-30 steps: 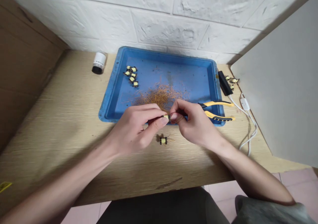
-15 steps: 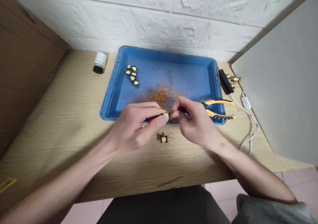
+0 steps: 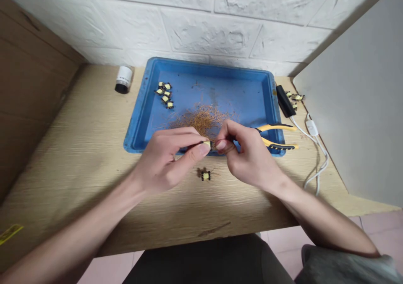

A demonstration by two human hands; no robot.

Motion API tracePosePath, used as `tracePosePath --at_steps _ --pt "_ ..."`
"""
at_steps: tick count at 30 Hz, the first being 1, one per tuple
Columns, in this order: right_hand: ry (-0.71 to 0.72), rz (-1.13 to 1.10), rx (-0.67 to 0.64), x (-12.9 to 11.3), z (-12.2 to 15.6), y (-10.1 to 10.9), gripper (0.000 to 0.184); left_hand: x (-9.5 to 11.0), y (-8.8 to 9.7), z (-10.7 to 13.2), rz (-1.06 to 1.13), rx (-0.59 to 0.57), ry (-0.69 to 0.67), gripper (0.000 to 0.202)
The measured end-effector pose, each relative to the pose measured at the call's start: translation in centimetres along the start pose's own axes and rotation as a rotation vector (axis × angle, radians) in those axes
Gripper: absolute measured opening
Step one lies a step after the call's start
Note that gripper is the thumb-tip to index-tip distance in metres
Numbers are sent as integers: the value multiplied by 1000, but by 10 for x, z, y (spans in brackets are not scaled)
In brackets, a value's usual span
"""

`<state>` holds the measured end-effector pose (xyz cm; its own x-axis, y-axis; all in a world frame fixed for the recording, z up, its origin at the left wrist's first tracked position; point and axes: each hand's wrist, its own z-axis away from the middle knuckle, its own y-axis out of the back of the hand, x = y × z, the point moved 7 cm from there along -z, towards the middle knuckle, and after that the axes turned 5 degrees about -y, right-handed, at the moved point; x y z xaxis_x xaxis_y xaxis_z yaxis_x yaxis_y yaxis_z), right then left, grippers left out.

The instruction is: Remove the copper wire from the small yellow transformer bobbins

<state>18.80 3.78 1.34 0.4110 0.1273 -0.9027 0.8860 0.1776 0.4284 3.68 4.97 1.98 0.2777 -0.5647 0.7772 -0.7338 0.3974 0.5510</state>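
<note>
Wood-grain desktop [image 3: 72, 149] is being faced, with a white brick-textured wall [image 3: 201, 23] behind it. What is being held at the centre of the frame?

A small yellow-taped coil component [image 3: 207, 143] is being pinched just above the near rim of a blue plastic tray [image 3: 195, 76].

And how are the hands being kept?

The left hand [image 3: 163, 160] is being curled, with the component gripped between its thumb and forefinger. The right hand [image 3: 248, 158] is being brought in from the right, its thumb and forefinger pressed together at the component's other end. Whether anything else is being held there cannot be told.

What is being shown around them?

A tangle of copper wire [image 3: 201, 120] is being shown mid-tray, and a cluster of similar components [image 3: 164, 94] toward its upper left. Yellow-handled pliers [image 3: 277, 139] are being rested across the tray's right rim, just beside the right hand. One more component [image 3: 205, 175] is being shown on the desktop below the hands, and a black-capped white cylinder [image 3: 124, 79] at the tray's upper left corner.
</note>
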Motion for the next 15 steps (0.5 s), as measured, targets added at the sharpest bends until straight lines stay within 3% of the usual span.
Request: tracePosePath --at_steps 9,15 --pt "3 -18 -21 3 -1 -4 22 3 -3 3 -51 -48 -57 29" --pt "1 -15 -5 3 -2 -2 21 1 -2 2 -20 -31 -27 25"
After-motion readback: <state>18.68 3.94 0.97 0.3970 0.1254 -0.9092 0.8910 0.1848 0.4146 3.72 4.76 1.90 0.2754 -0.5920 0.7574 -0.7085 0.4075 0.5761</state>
